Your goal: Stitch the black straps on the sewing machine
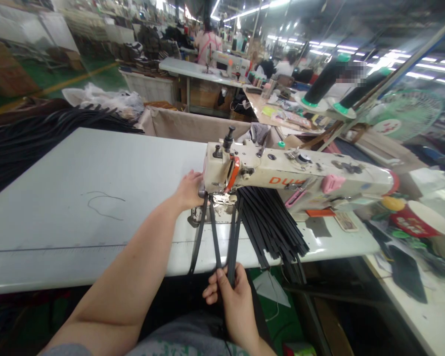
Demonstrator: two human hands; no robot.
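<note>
An industrial sewing machine (259,165) stands on the white table. My left hand (190,190) reaches to the left side of its head, close to the needle area. Most of its fingers are hidden behind the machine, so what it touches does not show. Below the table's front edge, my right hand (233,291) pinches narrow black straps (232,247) that run down from the presser foot. One more black strap (198,242) hangs over the edge left of these, outside the right hand. A fanned bundle of black straps (270,222) lies under the machine arm.
Long black strips (40,138) are heaped at the far left. A loose thread (104,205) lies on the white tabletop (144,163). Black thread cones (326,81), a green fan (411,116) and a red-and-white tub (419,220) are at right. A person (209,42) stands farther back.
</note>
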